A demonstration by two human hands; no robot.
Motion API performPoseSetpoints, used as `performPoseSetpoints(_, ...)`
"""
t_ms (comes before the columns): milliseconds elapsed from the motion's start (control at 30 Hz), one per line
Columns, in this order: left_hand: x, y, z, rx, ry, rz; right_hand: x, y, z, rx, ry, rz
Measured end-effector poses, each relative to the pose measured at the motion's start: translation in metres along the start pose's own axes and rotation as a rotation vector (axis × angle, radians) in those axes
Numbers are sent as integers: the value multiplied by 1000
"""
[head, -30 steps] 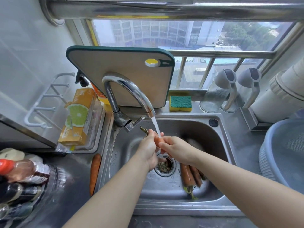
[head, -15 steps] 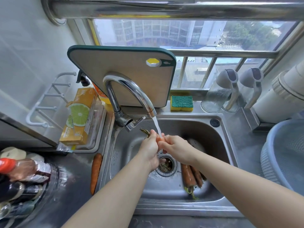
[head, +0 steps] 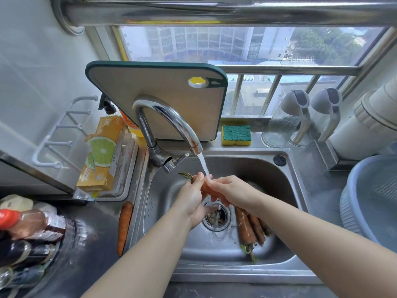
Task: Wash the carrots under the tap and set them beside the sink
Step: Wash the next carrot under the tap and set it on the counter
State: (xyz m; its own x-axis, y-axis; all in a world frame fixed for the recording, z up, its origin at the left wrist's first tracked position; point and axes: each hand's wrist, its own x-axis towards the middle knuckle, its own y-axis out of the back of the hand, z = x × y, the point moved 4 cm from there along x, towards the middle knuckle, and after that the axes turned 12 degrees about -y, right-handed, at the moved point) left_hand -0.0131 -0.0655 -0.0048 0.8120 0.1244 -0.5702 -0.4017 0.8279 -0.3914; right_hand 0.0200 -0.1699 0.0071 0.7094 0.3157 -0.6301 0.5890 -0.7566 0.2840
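Left hand (head: 191,201) and right hand (head: 228,190) both curl round one carrot (head: 204,187) under the tap (head: 171,117) over the sink (head: 236,274), leafy stub pointing back-left, and with a second carrot (head: 124,226) lying on the tabletop (head: 96,237) just left of the basin, the left hand looks nearer for set-down.

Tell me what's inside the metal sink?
Orange carrots with green tops lie beside the round metal drain. The left hand and right hand hold another orange carrot under the water. The right arm hides the lying carrots' tips.
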Motion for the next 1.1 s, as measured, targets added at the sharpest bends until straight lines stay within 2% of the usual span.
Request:
performPoseSetpoints(133,-5,1,3,-87,-28,-11,3,0,4,84,-64,-167)
performPoseSetpoints(200,-5,1,2,-70,-39,-6,2,-1,3,28,-71,-185)
performPoseSetpoints(367,-7,-5,1,-31,-57,12,1,3,-2,-42,17,38)
performPoseSetpoints(600,-2,-4,3,-39,-48,24,-2,2,-5,-109,46,-55)
performPoseSetpoints(733,-3,-8,4,-2,-89,1,-4,4,-7,-37,74,100)
performPoseSetpoints(867,-8,-7,3,7,-89,-31,-8,4,-8,32,6,139)
performPoseSetpoints(933,-7,-5,3,-26,-88,-54,-11,6,-7,56,-42,73)
performPoseSetpoints(1100,5,8,6,-257,-37,-49,-13,12,9,67,-167,-293)
